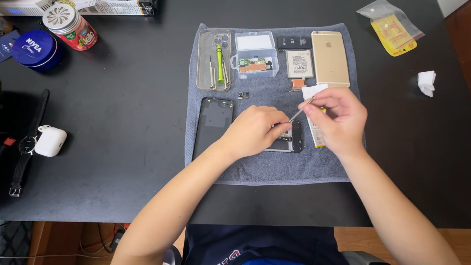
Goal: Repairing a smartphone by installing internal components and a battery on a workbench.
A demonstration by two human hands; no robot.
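Head view, looking down at a black surface (122,147) w/ a grey towel (274,167) spread in the centre of the frame. Left hand (255,131) lies curled over an opened phone body (288,142) at centre frame, fingers closed down on its edge, pinning it to the towel. Right hand (338,120), just right of centre, is pinched shut round thin metal tweezers (301,112); tips point down-left toward the phone's inside, right beside the left fingertips. Can't tell if the tips hold anything, too small. A pale battery (316,132) lies under the right hand, partly hidden. Left of the hands: a dark back cover (213,125). Upper part of the towel: clear phone case (214,59) w/ a green screwdriver (220,64) in it, a small clear parts box (255,55), another flat battery (299,63), a gold phone (330,58) face down. Two tiny loose parts (243,95) sit below the box. Risks, as I judge them: the tweezer tips could slip and scratch the board or nick the battery nearby, since the metal is close to both; a small part could drop into the towel's pile & get lost; the left hand's grip hides part of the work area, so aim is harder.
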